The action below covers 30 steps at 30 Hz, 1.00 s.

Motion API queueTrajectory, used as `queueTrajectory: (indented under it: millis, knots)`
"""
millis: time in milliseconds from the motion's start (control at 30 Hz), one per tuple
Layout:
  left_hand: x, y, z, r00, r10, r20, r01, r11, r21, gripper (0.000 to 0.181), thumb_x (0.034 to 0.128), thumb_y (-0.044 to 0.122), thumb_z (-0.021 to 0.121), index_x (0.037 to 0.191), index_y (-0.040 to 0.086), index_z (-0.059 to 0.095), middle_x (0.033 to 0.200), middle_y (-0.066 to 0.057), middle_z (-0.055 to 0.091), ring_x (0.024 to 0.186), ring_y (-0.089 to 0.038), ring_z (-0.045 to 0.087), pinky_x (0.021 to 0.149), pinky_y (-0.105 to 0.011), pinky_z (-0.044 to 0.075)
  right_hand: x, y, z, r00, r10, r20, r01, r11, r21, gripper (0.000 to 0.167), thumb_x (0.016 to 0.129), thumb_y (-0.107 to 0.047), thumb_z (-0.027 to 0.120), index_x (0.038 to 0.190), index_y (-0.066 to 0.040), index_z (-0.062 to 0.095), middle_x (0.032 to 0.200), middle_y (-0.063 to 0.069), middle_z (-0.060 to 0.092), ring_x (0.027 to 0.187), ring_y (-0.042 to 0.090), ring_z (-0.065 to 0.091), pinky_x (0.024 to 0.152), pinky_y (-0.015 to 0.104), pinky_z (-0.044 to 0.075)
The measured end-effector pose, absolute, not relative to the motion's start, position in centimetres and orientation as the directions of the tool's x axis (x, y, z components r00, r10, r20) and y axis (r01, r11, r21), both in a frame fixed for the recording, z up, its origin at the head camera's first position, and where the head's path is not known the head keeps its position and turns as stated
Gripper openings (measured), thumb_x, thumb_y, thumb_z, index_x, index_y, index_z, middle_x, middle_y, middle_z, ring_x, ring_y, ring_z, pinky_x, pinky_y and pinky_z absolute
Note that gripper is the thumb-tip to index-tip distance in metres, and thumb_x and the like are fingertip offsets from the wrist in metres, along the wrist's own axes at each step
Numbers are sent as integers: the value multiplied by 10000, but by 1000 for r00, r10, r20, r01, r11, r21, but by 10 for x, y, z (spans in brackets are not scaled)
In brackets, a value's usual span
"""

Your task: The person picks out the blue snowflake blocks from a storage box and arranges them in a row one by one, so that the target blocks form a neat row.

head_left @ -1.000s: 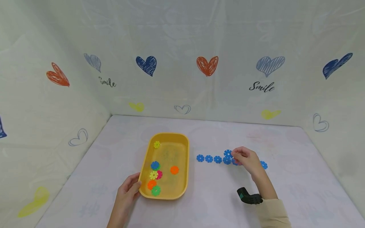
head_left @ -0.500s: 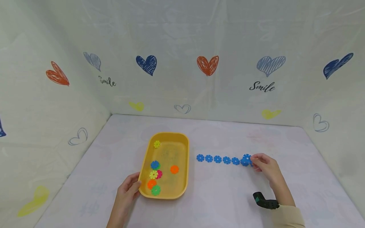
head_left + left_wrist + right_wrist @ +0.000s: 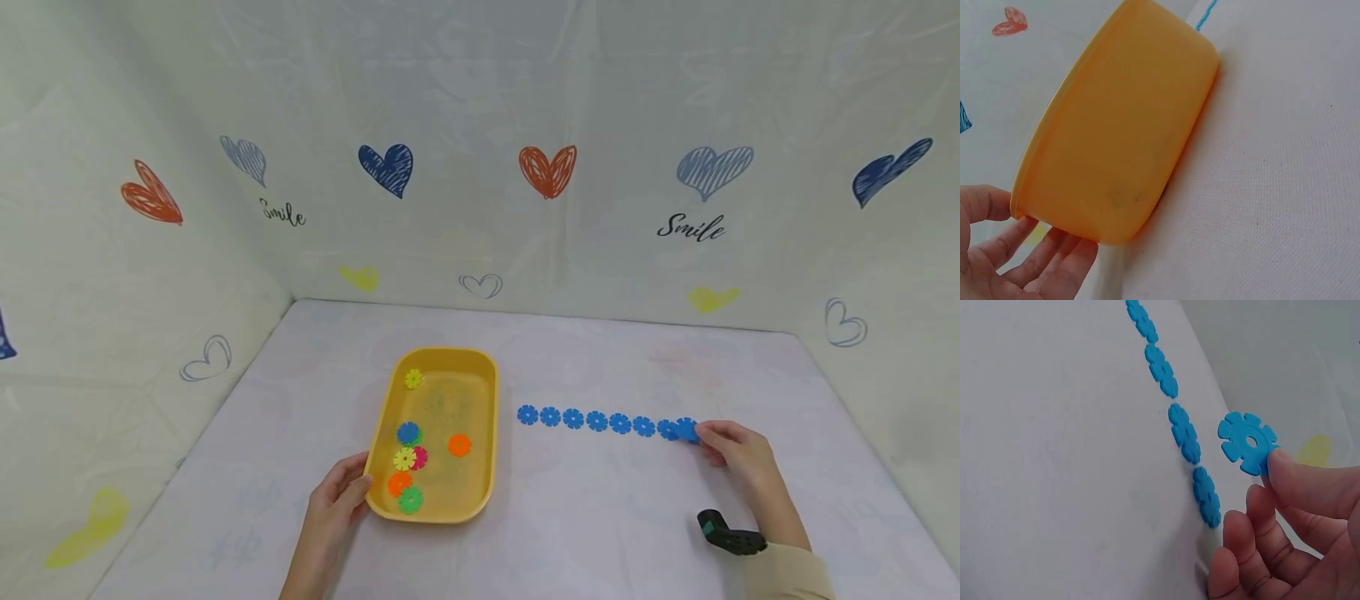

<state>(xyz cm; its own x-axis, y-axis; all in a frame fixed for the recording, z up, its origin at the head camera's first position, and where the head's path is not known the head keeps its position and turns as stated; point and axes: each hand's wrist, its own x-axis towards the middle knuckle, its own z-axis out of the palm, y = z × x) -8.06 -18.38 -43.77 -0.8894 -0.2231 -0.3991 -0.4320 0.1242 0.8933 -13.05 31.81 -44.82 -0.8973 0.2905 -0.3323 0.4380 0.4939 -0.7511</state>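
Observation:
My right hand (image 3: 738,454) pinches a blue snowflake disc (image 3: 1249,442) by its edge, between thumb and fingers, held just above the right end of a row. That row is made of several blue snowflake discs (image 3: 596,421) lying flat on the table, side by side; the right wrist view shows small gaps between some. At the left, a yellow tray (image 3: 476,504) has its lower left side gripped by my left hand (image 3: 335,497), thumb at the rim and fingers against the outer wall (image 3: 1122,125). Inside the tray lie several discs, among them a green one (image 3: 410,500) and an orange one (image 3: 460,445).
The white table (image 3: 585,533) runs back to an upright pale sheet (image 3: 465,225) printed with hearts and "Smile". Sheets also rise along the left and right sides. A black band device (image 3: 731,533) sits on my right wrist above a beige sleeve (image 3: 787,572).
My right hand has moved right along the row with the blue disc, from its middle to its right end. The left hand and tray have stayed put.

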Motion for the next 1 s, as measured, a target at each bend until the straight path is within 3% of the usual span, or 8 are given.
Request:
queueTrajectory:
  millis: [267,600,1000]
  knots:
    - [-81,-183,-437,-889,-217,-402,-432,114,894,430,940,177,492,1341,29,443,1309,-185,502,979,-130,567,750,-190,513,-129,344,-456,-864,346,-364,494,454,-741,613,915,-427,518,1251,85,483,791,-57,594,687,53,528,563,138,461]
    - [-80,-184,-437,-886,-219,-409,-439,108,892,432,945,193,496,1346,42,442,1328,-186,492,995,-136,567,764,-189,515,-131,358,-457,-804,415,-426,567,319,-759,545,924,-324,539,1232,120,465,664,-100,591,601,52,568,533,166,481]
    - [-81,-184,-437,-878,-225,-422,-451,98,887,438,941,201,501,1344,41,441,1323,-189,487,972,-139,561,746,-177,504,-137,367,-471,-814,437,-382,568,467,-678,533,920,-347,536,1175,120,512,665,-35,601,587,78,579,542,173,463]
